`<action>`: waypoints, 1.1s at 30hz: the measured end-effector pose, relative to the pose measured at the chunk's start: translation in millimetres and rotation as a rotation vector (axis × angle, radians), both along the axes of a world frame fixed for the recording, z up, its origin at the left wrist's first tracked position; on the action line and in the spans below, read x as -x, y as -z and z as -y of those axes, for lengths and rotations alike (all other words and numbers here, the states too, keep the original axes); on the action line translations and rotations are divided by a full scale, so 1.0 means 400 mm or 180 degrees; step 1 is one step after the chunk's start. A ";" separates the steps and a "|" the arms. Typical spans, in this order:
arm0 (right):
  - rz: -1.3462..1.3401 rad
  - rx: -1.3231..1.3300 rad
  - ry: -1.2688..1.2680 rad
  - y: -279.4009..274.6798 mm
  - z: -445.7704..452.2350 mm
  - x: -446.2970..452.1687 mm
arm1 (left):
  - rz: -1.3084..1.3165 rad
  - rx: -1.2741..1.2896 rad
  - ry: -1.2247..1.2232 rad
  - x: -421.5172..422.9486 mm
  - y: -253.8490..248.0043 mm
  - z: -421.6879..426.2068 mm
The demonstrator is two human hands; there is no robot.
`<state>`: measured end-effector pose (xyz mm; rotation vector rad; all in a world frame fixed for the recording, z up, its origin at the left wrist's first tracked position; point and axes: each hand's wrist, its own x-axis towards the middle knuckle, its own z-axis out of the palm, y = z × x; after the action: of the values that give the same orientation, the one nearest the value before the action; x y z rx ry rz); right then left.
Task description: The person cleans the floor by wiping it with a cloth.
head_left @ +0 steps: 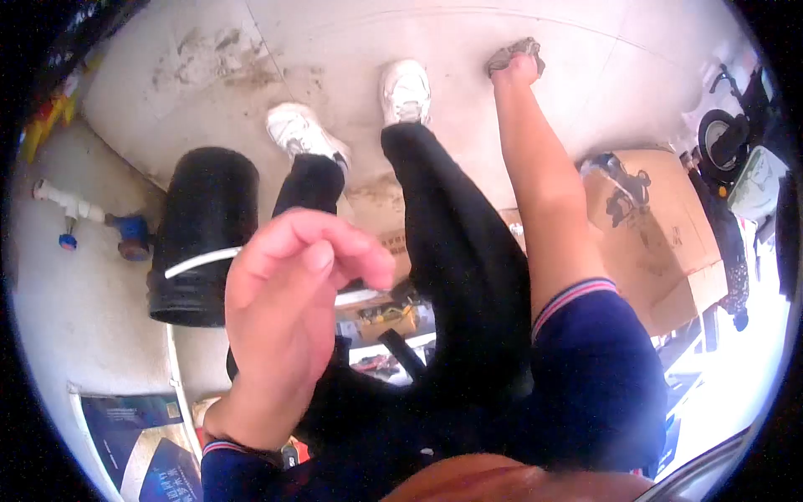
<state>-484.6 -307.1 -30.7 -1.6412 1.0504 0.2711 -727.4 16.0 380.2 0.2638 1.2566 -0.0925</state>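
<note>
My left hand (pixel 288 289) is raised close to the camera, in front of my left leg. Its fingers curl loosely, the thumb tip is apart from the fingertips, and nothing shows between them. My right arm is stretched out toward the floor, and my right hand (pixel 524 69) is closed round a crumpled grey-brown cloth (pixel 504 58), to the right of my white shoes (pixel 406 88). The cloth is down by the pale floor (pixel 468 159); whether it touches it I cannot tell. Dark smudges mark the floor at the upper left.
A black bucket (pixel 209 201) with a white strip (pixel 201 261) is left of my legs. White pipe fittings (pixel 71 201) stick out at the far left. An open-flapped cardboard box (pixel 661 243) sits at the right, with a wheel (pixel 721 144) behind it. Shelved items show between my legs.
</note>
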 end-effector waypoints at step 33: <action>-0.2268 -0.2154 -0.2442 -0.893 -0.431 0.414 | -0.0932 -0.1802 0.0103 0.179 -0.103 0.278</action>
<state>-650.1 -134.5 326.6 -1.2433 0.6342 1.6215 -798.9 -95.1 421.6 0.7810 1.5540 0.2089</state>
